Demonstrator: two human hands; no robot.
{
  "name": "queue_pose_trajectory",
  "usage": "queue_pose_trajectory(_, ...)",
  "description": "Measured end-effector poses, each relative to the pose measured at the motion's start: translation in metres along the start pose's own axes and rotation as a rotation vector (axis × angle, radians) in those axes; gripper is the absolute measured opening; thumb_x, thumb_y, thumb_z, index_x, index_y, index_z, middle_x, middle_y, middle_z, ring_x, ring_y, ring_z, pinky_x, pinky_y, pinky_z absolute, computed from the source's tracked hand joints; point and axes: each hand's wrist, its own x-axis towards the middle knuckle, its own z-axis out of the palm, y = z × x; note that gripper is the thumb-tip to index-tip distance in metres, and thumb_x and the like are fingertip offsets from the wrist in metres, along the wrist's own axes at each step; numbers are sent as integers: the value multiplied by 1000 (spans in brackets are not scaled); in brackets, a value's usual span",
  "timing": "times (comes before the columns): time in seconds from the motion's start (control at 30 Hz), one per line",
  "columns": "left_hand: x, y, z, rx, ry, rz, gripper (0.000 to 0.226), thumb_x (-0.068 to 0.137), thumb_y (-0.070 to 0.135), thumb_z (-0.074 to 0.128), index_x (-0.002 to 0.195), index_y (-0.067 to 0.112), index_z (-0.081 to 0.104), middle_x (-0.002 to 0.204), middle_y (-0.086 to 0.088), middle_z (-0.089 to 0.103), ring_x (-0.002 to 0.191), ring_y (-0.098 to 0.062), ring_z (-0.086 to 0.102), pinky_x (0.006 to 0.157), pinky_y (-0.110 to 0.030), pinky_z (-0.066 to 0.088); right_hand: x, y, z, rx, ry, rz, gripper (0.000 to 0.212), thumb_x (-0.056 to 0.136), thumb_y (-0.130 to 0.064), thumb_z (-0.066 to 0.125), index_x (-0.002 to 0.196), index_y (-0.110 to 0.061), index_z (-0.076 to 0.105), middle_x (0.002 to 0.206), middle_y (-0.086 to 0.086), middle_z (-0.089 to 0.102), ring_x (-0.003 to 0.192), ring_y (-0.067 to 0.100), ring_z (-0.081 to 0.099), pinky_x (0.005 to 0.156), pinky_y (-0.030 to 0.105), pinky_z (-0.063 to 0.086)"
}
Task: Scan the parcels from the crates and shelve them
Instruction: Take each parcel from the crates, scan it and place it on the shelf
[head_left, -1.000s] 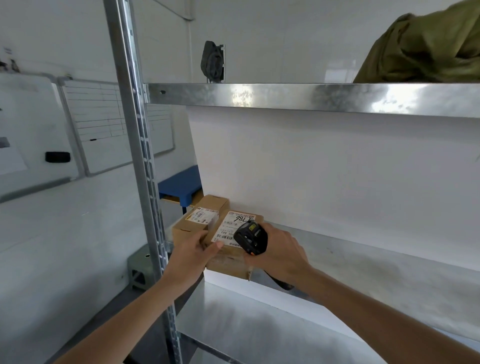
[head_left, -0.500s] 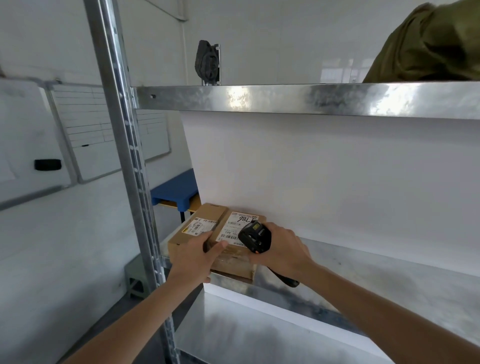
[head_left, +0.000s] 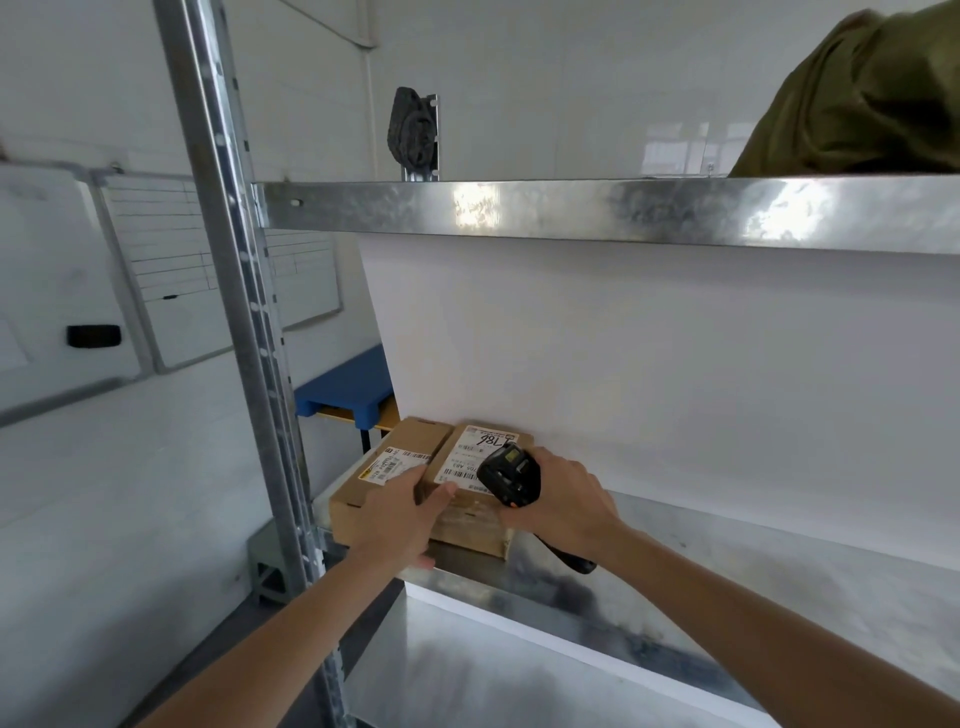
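Note:
Two brown cardboard parcels lie side by side at the left end of the metal shelf (head_left: 779, 566), against the white back panel. The left parcel (head_left: 400, 457) has a small label. The right parcel (head_left: 470, 512) bears a white barcode label with "786" handwritten on it. My left hand (head_left: 400, 512) lies over the near edges of both parcels with its fingers spread and its thumb on the right parcel's label. My right hand (head_left: 563, 506) grips a black barcode scanner (head_left: 509, 475), its head over the right parcel's label.
A steel upright (head_left: 244, 332) stands left of the parcels. The upper shelf (head_left: 597, 210) carries an olive cloth bundle (head_left: 872, 98) and a black object (head_left: 413, 130). A lower shelf (head_left: 493, 675) is beneath. Whiteboards (head_left: 171, 270) and a blue table (head_left: 348, 387) stand beyond.
The parcels have slid further back onto the shelf under my left hand. My right hand with the scanner stays over the right parcel's label.

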Motion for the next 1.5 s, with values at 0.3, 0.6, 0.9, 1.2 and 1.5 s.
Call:
queue_pose_trajectory(0.3, -27, 13, -15, -2, 11, -65, 62, 96, 52, 55, 150, 24, 40, 142, -2, 58, 118, -28, 64, 100, -44, 55, -26, -5, -18, 24, 24, -35, 68, 68, -50, 78, 130, -39, 52, 111, -11, 69, 98, 21, 67, 78, 35, 56)
queue_pose_trajectory(0.6, -112, 1, -74, -23, 135, 38, 29, 100, 40, 53, 128, 36, 58, 104, 11, 67, 76, -6, 67, 62, -20, 56, -77, -57, -26, 63, 15, -219, 63, 66, -56, 84, 121, -34, 61, 110, -13, 69, 100, 13, 65, 72, 25, 48)
queue_pose_trajectory(0.9, -229, -133, -183, 192, 316, -184, 55, 92, 61, 57, 142, 37, 54, 147, 9, 54, 134, -17, 52, 106, -34, 43, -134, -197, 62, 71, -140, -505, 72, 66, -57, 85, 130, -33, 61, 113, -12, 71, 101, 10, 67, 83, 33, 58)
queue_pose_trajectory(1.2, -431, -333, -281, 267, 443, -603, 59, 92, 58, 60, 145, 34, 50, 135, 5, 64, 120, -22, 62, 95, -36, 50, -249, -387, 239, 71, -427, -721, 74, 68, -62, 84, 128, -30, 56, 116, -7, 70, 103, 18, 67, 81, 36, 58)
queue_pose_trajectory(1.5, -596, -500, -264, 194, 459, -920, 61, 93, 57, 59, 146, 27, 51, 138, 3, 63, 122, -24, 61, 91, -35, 50, -377, -451, 440, 2, -706, -753, 65, 56, -74, 71, 105, -34, 60, 97, -14, 66, 91, 12, 66, 76, 38, 60)
